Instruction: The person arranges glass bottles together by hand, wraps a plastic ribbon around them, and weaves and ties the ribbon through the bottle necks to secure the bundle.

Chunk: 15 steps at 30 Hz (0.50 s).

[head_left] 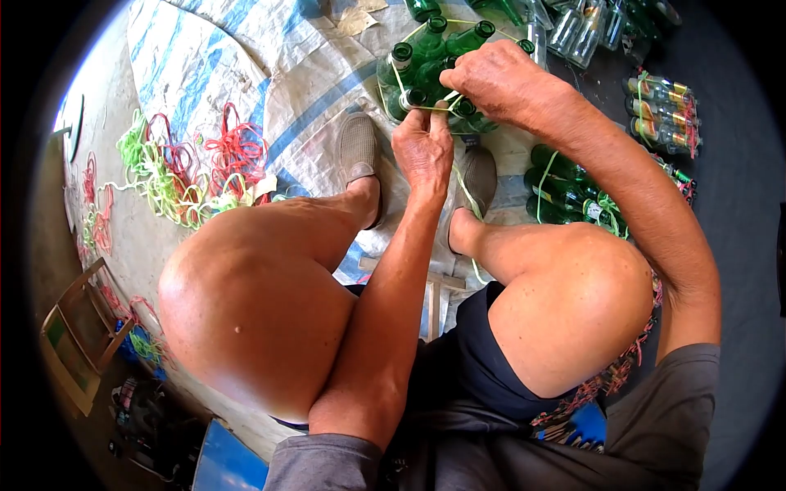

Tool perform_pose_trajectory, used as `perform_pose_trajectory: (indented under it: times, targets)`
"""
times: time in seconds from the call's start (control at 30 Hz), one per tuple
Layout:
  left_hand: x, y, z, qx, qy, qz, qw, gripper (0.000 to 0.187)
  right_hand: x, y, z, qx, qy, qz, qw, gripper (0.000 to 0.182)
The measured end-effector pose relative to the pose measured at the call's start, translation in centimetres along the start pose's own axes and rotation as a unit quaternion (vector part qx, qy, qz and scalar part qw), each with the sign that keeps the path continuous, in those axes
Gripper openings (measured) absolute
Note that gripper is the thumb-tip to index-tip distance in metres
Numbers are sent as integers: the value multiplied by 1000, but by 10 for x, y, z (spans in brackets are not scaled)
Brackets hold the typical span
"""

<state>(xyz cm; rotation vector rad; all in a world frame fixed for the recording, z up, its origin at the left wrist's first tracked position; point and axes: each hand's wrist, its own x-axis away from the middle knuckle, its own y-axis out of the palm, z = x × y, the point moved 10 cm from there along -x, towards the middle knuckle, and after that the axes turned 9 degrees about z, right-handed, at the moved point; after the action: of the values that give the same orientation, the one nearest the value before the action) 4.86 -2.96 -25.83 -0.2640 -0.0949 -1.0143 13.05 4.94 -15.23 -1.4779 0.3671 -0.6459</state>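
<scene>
A cluster of several green glass bottles (pixel 426 57) stands upright on a woven sheet between my feet. Light green plastic string (pixel 468 196) runs around the bottle necks and trails down past my shoe. My left hand (pixel 423 147) pinches the string at the near side of the cluster, fingers closed on it. On the right of the cluster, my right hand (pixel 491 82) rests on the bottle tops, gripping the string and pressing against the necks.
A tangle of red and green strings (pixel 192 168) lies on the sheet to the left. Tied bundles of green bottles (pixel 577 196) and clear bottles (pixel 663 114) lie to the right. More clear bottles (pixel 585 29) stand behind. A wooden frame (pixel 82 335) sits at lower left.
</scene>
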Motion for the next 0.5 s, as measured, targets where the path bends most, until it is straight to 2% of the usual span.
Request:
perform_pose_trajectory:
  times: [0.27, 0.37, 0.5]
  targets:
    - [1, 0, 3, 4, 12, 3, 1000, 25, -2, -14, 18, -19, 48, 7, 999, 10]
    - [2, -2, 9, 2, 28, 9, 1000, 24, -3, -10, 26, -28, 22, 50, 998, 8]
    - [3, -3, 10, -5, 18, 8, 1000, 23, -4, -7, 32, -38, 39, 35, 998, 8]
